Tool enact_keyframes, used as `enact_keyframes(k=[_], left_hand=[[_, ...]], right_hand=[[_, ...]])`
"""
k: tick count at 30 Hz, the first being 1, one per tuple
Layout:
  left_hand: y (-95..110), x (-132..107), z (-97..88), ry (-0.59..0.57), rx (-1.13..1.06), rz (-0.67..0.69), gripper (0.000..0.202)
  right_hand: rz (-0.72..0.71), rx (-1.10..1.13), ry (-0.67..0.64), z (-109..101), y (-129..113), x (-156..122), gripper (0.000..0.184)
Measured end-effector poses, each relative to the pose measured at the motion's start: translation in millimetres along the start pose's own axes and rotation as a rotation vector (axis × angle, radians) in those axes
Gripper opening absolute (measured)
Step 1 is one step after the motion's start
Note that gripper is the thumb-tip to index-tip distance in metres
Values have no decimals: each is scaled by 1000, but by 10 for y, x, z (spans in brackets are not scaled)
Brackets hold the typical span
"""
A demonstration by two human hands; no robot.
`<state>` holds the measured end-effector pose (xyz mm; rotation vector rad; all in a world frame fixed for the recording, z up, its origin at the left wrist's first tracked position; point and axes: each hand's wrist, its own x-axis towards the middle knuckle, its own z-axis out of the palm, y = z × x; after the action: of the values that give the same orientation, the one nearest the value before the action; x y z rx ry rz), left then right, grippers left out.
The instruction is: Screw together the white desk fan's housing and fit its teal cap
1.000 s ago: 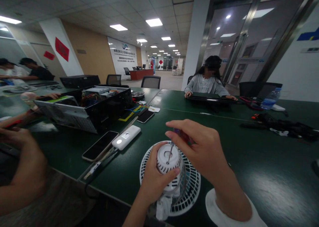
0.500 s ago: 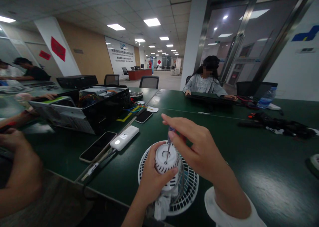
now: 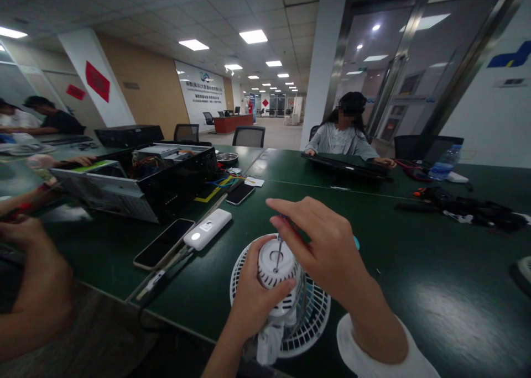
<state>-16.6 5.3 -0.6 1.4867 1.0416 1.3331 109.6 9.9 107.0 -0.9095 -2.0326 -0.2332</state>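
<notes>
A small white fan (image 3: pixel 307 323) lies face down on the dark green table (image 3: pixel 415 289), its round motor housing (image 3: pixel 276 270) pointing up. My left hand (image 3: pixel 253 306) is wrapped round that housing from the near side. My right hand (image 3: pixel 319 245) is closed on a screwdriver (image 3: pixel 277 251), its thin metal shaft standing nearly upright with the tip in the top of the housing. Most of the handle is hidden under my fingers.
Left of the fan lie a white power bank (image 3: pixel 207 229) and two phones (image 3: pixel 164 243). An opened black computer case (image 3: pixel 145 182) stands further left. Another person's hand (image 3: pixel 37 278) is at the near left. A person sits across the table at a keyboard (image 3: pixel 348 168).
My right hand has rolled a little round the screwdriver, its fingers shifting on the handle, while the tip stays in the housing. My left hand keeps its hold.
</notes>
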Motion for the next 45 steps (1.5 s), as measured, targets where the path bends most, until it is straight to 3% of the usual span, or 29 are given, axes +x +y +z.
enact_keyframes(k=[3,8,12,15,19,24,32,34,37,41,45], left_hand=[[-8,2,3,-3,-11,-11,59],[-11,12,-1,-18,-18,-7,61],[-10,10,3,-12,-11,-8,59],[-2,1,2,-1,-6,7,59],[-3,-4,-11,-9,0,19,60],[-27,4,-12,-19,-9,-3,62],[-27,-11,7,-15,-45,-9,60],[-39,-11,4,-6,-25,-6,60],[-47,-3,-4,-5,-3,-5,60],[-26,8,-8,-28,-9,-5,60],[-8,6,-4,-33,-24,3,60]], right_hand=[[12,-81,34,15,-2,4,25],[25,122,-10,-25,-6,3,29],[13,72,50,-19,-6,9,15],[55,-1,18,-9,-5,15,26],[39,141,-54,-35,-6,9,36],[22,106,-5,-33,-19,6,22],[123,96,101,8,-13,7,4],[92,51,78,24,2,9,4],[106,13,-35,27,14,16,17],[187,129,-131,-27,1,12,18],[194,232,-148,-49,-5,0,24]])
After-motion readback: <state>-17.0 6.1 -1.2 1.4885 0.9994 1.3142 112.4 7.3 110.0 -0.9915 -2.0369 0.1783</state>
